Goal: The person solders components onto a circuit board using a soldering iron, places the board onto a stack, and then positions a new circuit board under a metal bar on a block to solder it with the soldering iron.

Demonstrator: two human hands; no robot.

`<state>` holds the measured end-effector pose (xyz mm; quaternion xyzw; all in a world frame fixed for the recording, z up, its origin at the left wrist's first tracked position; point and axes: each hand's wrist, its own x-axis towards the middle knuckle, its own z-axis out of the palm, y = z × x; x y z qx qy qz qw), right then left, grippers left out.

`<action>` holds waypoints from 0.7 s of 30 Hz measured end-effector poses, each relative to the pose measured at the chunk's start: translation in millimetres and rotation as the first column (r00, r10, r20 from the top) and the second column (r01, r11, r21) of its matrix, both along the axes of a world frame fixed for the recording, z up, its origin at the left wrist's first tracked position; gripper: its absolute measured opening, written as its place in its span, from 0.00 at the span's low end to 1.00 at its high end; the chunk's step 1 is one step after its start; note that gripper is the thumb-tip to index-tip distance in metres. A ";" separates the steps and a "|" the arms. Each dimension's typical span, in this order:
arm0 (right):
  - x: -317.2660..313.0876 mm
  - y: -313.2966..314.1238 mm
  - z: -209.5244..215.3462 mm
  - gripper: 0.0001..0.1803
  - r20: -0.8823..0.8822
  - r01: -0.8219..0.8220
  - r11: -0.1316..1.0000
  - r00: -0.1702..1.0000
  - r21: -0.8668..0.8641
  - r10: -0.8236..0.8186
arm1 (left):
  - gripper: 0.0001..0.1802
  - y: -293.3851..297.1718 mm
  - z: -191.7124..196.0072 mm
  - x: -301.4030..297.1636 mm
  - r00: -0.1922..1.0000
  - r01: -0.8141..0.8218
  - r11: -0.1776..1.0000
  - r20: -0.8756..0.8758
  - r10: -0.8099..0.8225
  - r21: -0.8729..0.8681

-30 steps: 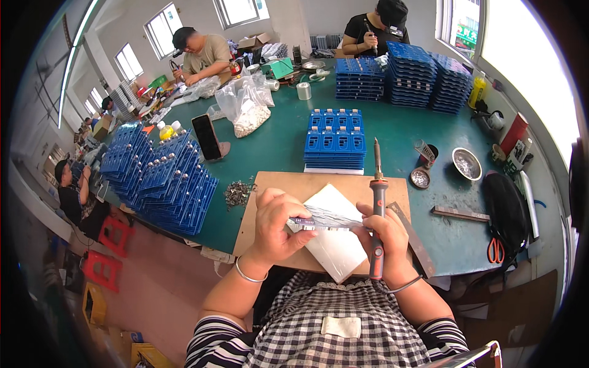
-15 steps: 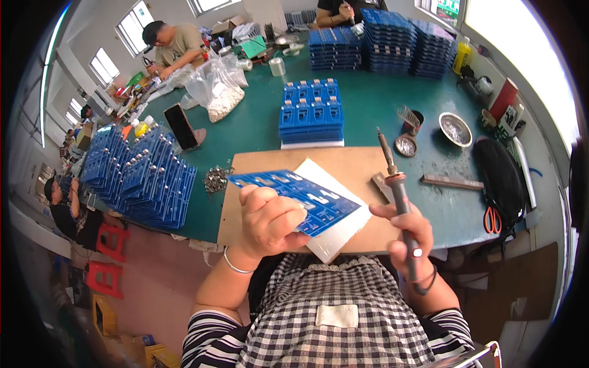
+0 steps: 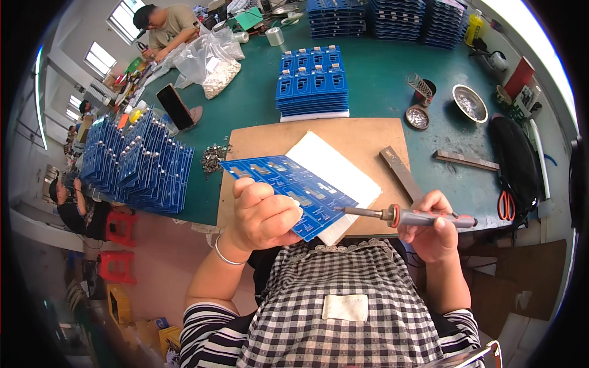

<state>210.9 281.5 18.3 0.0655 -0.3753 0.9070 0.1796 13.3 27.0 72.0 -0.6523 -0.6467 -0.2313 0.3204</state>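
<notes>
A blue circuit board panel (image 3: 307, 195) is gripped at its near left edge by my left hand (image 3: 262, 211), fingers curled over it. The board tilts above a white pad (image 3: 343, 162) lying on a brown board (image 3: 257, 144). My right hand (image 3: 432, 227) is closed around a grey soldering iron (image 3: 429, 218) held nearly level. Its tip points left and is at the right edge of the panel; whether it touches, I cannot tell. A dark metal bar (image 3: 400, 173) lies on the brown board beyond my right hand.
Ahead stands a stack of blue panels (image 3: 311, 86); more stacked panels (image 3: 141, 162) are at the left. A phone (image 3: 176, 107) leans near them. At the right are a spring iron stand (image 3: 419, 92), a metal bowl (image 3: 470, 103), another bar (image 3: 466, 161) and orange-handled scissors (image 3: 506, 205). A co-worker (image 3: 169, 30) sits far left.
My right hand has swung the soldering iron from upright to nearly level, bringing its tip left to the panel's edge. The panel in my left hand has shifted slightly. The view has tipped downward.
</notes>
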 end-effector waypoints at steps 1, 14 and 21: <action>-5.2 -0.9 -1.0 0.17 -0.009 -0.055 0.998 0.998 -0.027 0.055 | 0.15 -1.9 -2.0 0.6 1.000 -0.015 1.000 0.004 0.015 -0.012; -29.8 -6.8 7.4 0.18 -0.033 -0.198 0.980 0.980 0.020 0.199 | 0.13 -45.5 -10.3 7.5 0.981 -0.178 0.981 0.059 0.183 -0.071; -30.1 -1.0 19.8 0.19 0.046 -0.224 0.953 0.975 0.204 0.219 | 0.16 -48.5 -11.5 -0.1 0.994 -0.074 0.988 0.069 0.084 -0.135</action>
